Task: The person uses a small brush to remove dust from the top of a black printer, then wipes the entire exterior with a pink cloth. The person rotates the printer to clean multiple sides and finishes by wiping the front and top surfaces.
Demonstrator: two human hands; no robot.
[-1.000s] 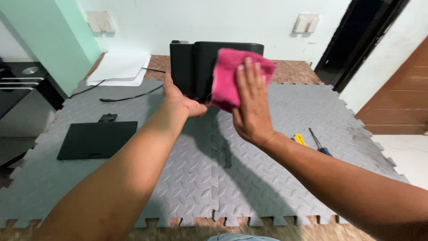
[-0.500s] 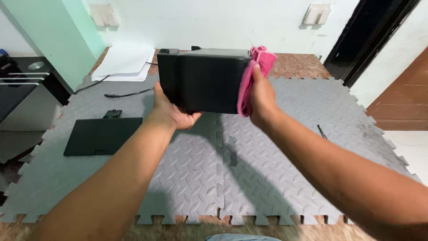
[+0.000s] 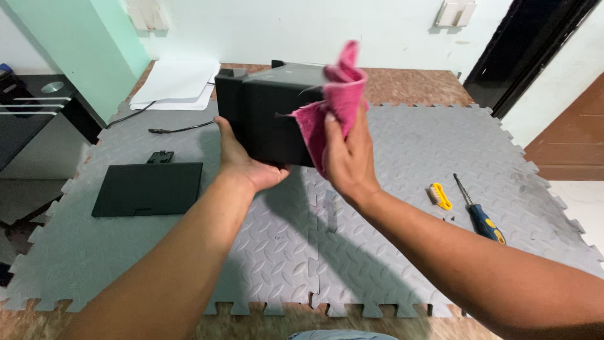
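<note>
The left hand (image 3: pixel 246 165) grips the lower left corner of a black boxy device (image 3: pixel 270 113), palm under its base and thumb up its near face, holding it raised above the grey foam floor mat (image 3: pixel 352 252). The device sits just above centre of view, at about 12 o'clock from the left hand. The right hand (image 3: pixel 347 157) is clenched on a pink cloth (image 3: pixel 336 104), pressing it against the device's right-hand face; part of the cloth stands up loose above the fingers.

On the mat, at 9 o'clock from the left hand and well apart, lies a flat black panel (image 3: pixel 148 189) with a small black clip (image 3: pixel 162 156) at its far edge. At 3 o'clock from the right hand lie a small yellow brush (image 3: pixel 440 196) and, just beside it, a screwdriver (image 3: pixel 479 213) with a blue and yellow handle. At 11 o'clock from the device, white sheets (image 3: pixel 177 84) rest on the floor by the wall, with a black cable (image 3: pixel 179 130) trailing near them. A green wall section (image 3: pixel 94 56) stands at far left; a dark doorway (image 3: pixel 528 44) at 2 o'clock.
</note>
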